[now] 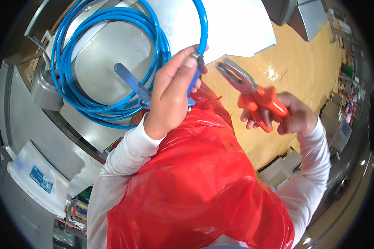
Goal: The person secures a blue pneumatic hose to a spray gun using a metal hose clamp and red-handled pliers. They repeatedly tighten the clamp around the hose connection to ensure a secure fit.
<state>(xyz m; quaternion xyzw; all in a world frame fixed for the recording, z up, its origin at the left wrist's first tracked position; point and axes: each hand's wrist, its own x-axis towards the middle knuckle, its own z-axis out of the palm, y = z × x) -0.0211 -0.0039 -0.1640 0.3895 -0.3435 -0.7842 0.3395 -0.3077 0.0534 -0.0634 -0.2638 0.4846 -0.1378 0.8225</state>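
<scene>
I see the left hand (172,89) closed around the end of a blue hose (108,62), thumb pressed on a small metal clamp ring (196,55) there. The hose is smooth, glossy plastic, the rest of it coiled in several loops on a dull sheet-metal surface (232,25). The right hand (293,116) is wrapped around orange-handled pliers (253,93): bare steel jaws slightly parted, just beside the hose end, not touching. A flat blue-handled tool (131,81) lies across the coil. A crinkled, shiny red plastic apron (195,182) fills the lower view. Speckled tan floor (299,62) at right.
</scene>
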